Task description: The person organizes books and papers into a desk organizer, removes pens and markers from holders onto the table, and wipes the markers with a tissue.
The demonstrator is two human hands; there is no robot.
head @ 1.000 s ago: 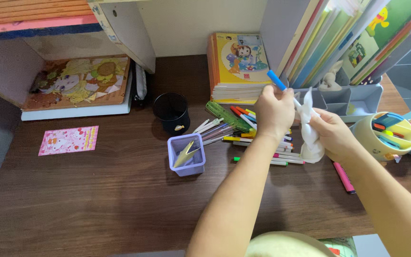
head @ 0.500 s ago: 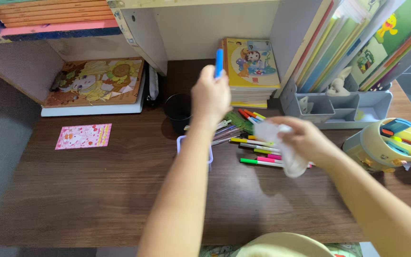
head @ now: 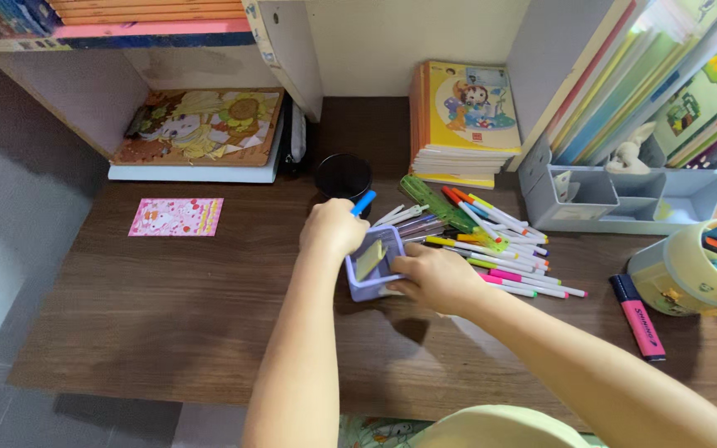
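A blue pen (head: 363, 202) is gripped in the left hand (head: 333, 227), fingers curled tightly around it, its tip pointing up and to the right. The pen is held just over the far left corner of a small lilac pot (head: 373, 265), which stands on the brown bench (head: 168, 299). A yellow slip can be seen inside the pot. The pot's right side is clasped by the right hand (head: 436, 278), fingers wrapped against its wall and front edge; whether anything else is held in that hand cannot be told.

Just behind the pot a black cup (head: 343, 176) is set, near the back of the bench. To the right of the pot a loose heap of pens (head: 491, 249) is spread out, with a green ruler (head: 435, 201) lying across its far end. A pink highlighter (head: 638, 317) lies apart further right, beside a yellow holder (head: 690, 270) filled with markers. A stack of books (head: 462, 124) is placed behind the heap, next to a grey organiser (head: 624, 195) with upright books. At the left a pink card (head: 177, 216) lies flat, and behind it a puzzle (head: 201, 126) is kept under the shelf.
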